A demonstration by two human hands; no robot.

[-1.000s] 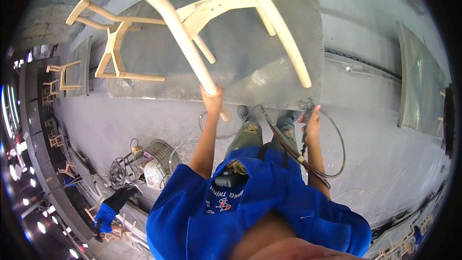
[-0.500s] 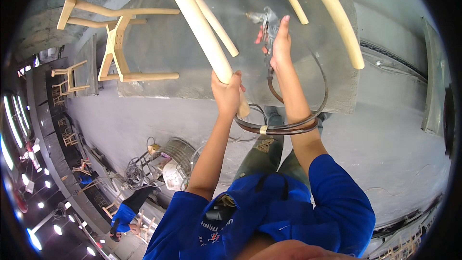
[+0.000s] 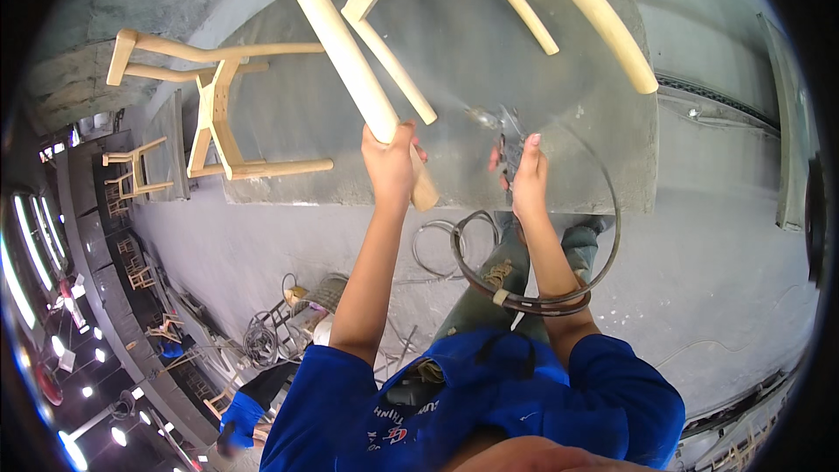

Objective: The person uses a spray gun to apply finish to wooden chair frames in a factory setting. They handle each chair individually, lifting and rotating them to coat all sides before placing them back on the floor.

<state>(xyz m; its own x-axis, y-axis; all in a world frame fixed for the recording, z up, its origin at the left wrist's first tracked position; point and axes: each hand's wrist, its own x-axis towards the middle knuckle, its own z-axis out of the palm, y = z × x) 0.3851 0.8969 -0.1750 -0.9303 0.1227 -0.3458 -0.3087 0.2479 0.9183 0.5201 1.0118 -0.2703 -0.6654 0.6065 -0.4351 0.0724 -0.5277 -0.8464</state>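
Two hands raised at frame centre. Left hand (image 3: 391, 166) wrapped tight around a pale wooden chair leg (image 3: 345, 52); leg's long axis runs diagonally from upper left down to lower right, free end just below the fist. Right hand (image 3: 528, 177) closed on a metal spray gun (image 3: 502, 133), nozzle pointing upper left toward the leg. Dark hose (image 3: 533, 297) loops around right forearm. Grey table (image 3: 603, 140) behind.

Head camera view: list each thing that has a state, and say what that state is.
Left hand: closed around the chair leg.
Right hand: gripping the spray gun.
Spray gun: spraying a fine mist.
Hose: looped around the right forearm.
Second chair frame: lying on its side on the grey panel.
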